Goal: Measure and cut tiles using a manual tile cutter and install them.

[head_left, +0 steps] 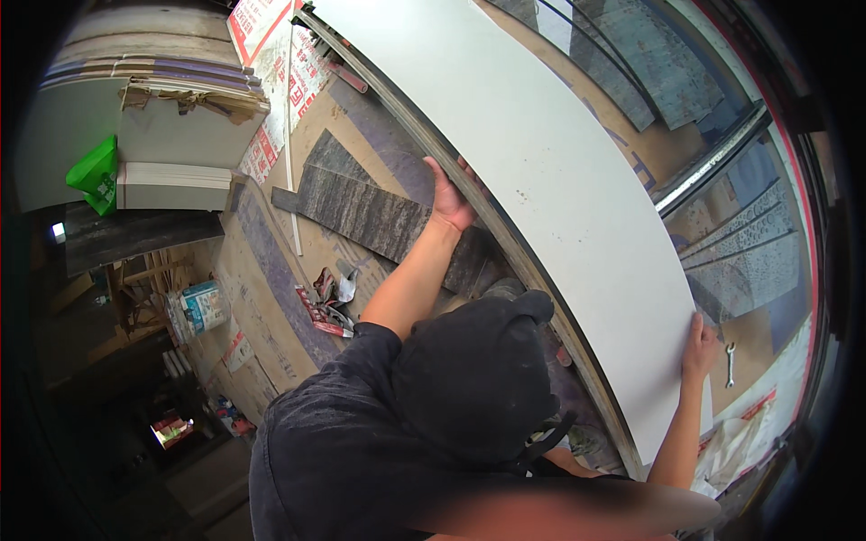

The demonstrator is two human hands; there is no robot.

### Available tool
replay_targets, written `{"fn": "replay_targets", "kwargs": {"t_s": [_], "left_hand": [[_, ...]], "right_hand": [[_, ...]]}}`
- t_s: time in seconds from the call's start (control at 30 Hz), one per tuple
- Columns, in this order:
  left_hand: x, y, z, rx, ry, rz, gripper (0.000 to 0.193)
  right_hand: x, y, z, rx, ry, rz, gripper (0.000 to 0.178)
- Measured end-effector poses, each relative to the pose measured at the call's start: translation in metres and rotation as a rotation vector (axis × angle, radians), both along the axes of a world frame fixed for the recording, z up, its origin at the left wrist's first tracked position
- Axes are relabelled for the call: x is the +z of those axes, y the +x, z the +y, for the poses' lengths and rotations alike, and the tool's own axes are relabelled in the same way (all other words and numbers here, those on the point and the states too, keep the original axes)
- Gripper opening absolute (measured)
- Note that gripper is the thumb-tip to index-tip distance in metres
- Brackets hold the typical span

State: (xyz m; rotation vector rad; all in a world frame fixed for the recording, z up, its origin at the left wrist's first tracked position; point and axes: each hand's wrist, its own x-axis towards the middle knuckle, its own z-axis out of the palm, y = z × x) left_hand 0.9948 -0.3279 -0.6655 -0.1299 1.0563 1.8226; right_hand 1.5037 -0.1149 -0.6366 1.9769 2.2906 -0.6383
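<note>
A long white panel point(550, 198) runs from the upper left to the lower right across the head view, with a dark brown-grey edge along its left side. My left hand point(451, 197) is closed on that edge, thumb showing on the outer side and most of the fingers hidden by the panel. Along the opposite edge, near the lower end, my right hand point(699, 348) grips the panel with its fingers bent. Close to my left forearm lie dark grey streaked planks point(361, 209). A dark rounded shape point(474, 370) hides part of the space between my arms.
An open-ended wrench point(730, 365) lies right of my right hand. Several grey patterned planks point(758, 252) lie at the far right, past a metal bar point(713, 167). Crumpled red-and-silver packaging point(329, 302) is on the cardboard-covered floor point(257, 298). A green bag point(95, 176) hangs over stacked boards at left.
</note>
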Motion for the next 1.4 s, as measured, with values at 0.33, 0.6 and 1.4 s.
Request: {"fn": "replay_targets", "kwargs": {"t_s": [0.33,0.6,1.4], "left_hand": [[0.000,0.003,0.002,0.075,0.074,-0.024,0.111],[0.001,0.003,0.003,0.087,0.055,-0.030,0.114],[-0.008,-0.003,-0.001,0.048,0.068,-0.092,0.119]], "right_hand": [[0.013,-0.011,-0.010,0.030,0.061,0.107,0.067],[0.017,-0.011,-0.016,0.008,0.024,0.043,0.068],[0.017,-0.012,-0.017,0.013,0.008,0.043,0.066]]}}
